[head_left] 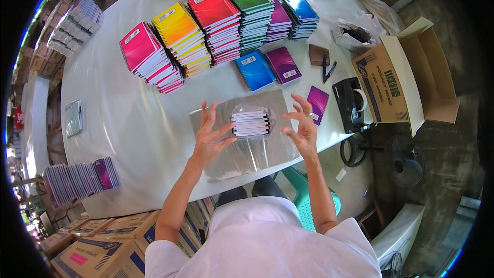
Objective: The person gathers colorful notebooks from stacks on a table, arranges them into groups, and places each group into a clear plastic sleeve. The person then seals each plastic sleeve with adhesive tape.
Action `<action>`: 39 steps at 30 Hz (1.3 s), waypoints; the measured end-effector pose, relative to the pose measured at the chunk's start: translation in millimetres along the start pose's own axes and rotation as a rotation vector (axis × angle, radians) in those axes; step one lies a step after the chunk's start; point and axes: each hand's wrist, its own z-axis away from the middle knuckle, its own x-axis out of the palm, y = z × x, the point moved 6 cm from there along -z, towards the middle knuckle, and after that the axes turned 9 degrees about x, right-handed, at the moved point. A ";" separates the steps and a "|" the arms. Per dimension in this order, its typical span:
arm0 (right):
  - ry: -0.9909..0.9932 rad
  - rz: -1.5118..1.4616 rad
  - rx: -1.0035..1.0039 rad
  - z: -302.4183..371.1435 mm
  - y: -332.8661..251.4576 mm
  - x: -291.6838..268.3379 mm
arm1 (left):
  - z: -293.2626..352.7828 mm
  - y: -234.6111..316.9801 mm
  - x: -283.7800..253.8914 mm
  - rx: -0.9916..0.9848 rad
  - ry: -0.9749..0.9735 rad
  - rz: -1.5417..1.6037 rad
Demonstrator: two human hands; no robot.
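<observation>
A small bundle of notebooks (250, 124), seen edge-on with white pages and dark bindings, sits in clear plastic in front of me. It rests on a stack of clear plastic sheets (226, 162) near the table's front edge. My left hand (208, 133) is at the bundle's left side, fingers spread, with fingertips at or very close to the plastic; contact is hard to tell. To the right of the bundle, my right hand (303, 126) hovers with thumb and fingers apart, holding nothing visible. Beyond lie a blue notebook (256, 70) and a purple notebook (282, 65).
Tall stacks of pink (149, 54), yellow (180, 33), red, green, purple and blue notebooks stand farther back. A black tape dispenser (349, 104), a small purple notebook (317, 104), pens (327, 68) and a brown wallet (319, 54) lie at right, beside an open cardboard box (388, 80).
</observation>
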 end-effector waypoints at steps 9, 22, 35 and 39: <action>-0.088 -0.097 0.081 10.8 40.4 20.8 | -7.3 -14.3 -7.2 -0.057 0.080 0.208; -0.219 0.229 -0.017 -0.5 15.9 47.4 | -22.6 -4.5 2.7 -0.053 -0.037 0.107; -0.229 0.198 0.041 2.6 24.2 51.9 | -30.5 1.9 10.8 0.118 -0.136 -0.025; -0.196 0.253 0.049 -8.2 22.5 53.6 | -39.3 3.8 7.1 0.128 -0.160 -0.105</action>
